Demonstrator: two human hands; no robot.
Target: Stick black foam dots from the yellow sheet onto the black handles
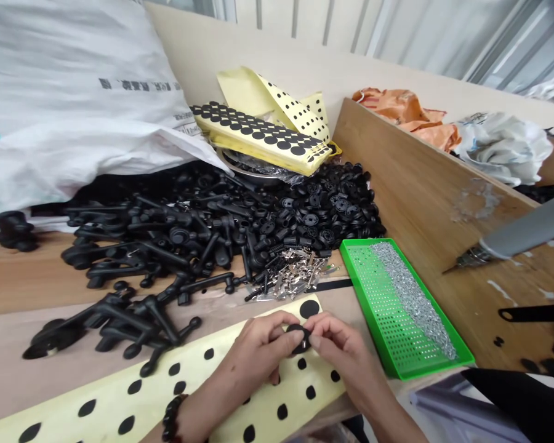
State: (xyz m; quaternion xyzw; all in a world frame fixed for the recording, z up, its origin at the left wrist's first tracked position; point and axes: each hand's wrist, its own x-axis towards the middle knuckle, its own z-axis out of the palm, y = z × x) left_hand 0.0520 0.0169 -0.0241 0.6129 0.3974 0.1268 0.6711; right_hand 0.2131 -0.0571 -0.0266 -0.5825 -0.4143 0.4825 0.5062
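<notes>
We see the left hand (258, 347) and right hand (339, 351) pinched together on a thin, flexible black rubber pad (299, 338) above the yellow backing sheet (152, 380), light and best held by its rim.

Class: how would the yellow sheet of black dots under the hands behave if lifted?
The yellow backing sheet is probably light and floppy: a similar sheet nearby curls over. Its black dots seem stuck on, so likely stay put.
</notes>
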